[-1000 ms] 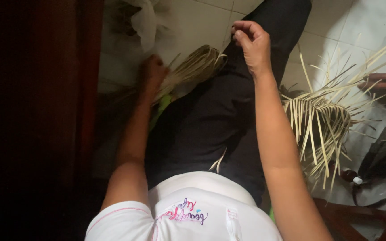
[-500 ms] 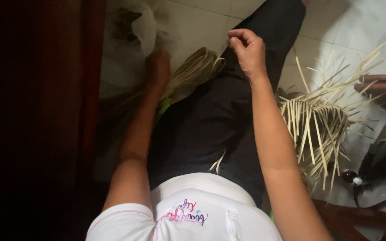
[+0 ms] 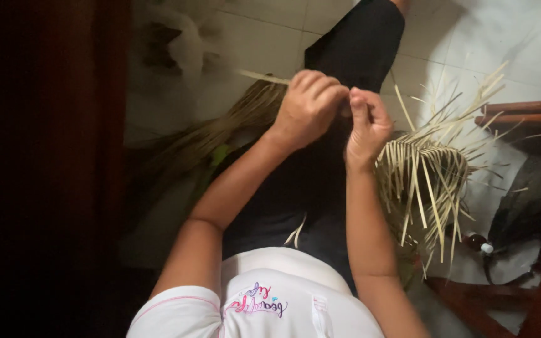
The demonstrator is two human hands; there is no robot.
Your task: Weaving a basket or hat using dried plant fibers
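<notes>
I see: white short-sleeved shirt [image 3: 270, 300], pink sleeve trim, pink-purple chest script | black trousers [image 3: 320, 188] below hands | bare forearms

A: Any packages, labels, signs or screens here?

B: One likely package: a pale, crumpled plastic bag [image 3: 176, 44] on the tiled floor at upper left. Also a small dark bottle with a white cap [image 3: 474, 244] lies at lower right. No signs or screens show.

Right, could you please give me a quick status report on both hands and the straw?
Left hand closed on a pale straw strip. Right hand pinched shut beside it, fingertips meeting. Half-woven straw piece lies right of the leg. Nothing in the way.
</notes>
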